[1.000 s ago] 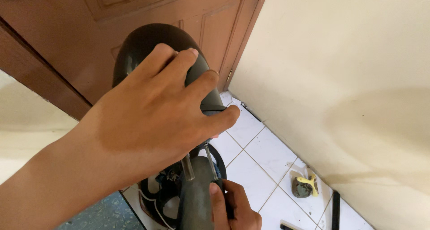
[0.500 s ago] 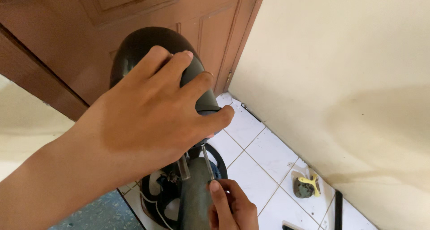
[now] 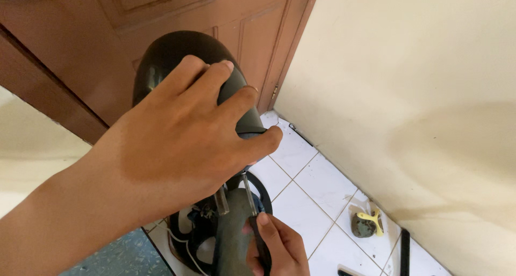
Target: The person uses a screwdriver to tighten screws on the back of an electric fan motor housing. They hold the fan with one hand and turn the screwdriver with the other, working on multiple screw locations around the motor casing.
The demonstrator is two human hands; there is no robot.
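Screwdriver sits pinched in our right hand, tip up under the dark housing that our left hand clamps; seating the tip needs steady alignment.

two hands, one black housing, one screwdriver, one door

Glossy dark plastic housing gleams under the left hand; at six o'clock, a slim bright-metal screwdriver shaft. Behind, a panelled wooden door; smooth white glazed floor tiles; matt cream wall.
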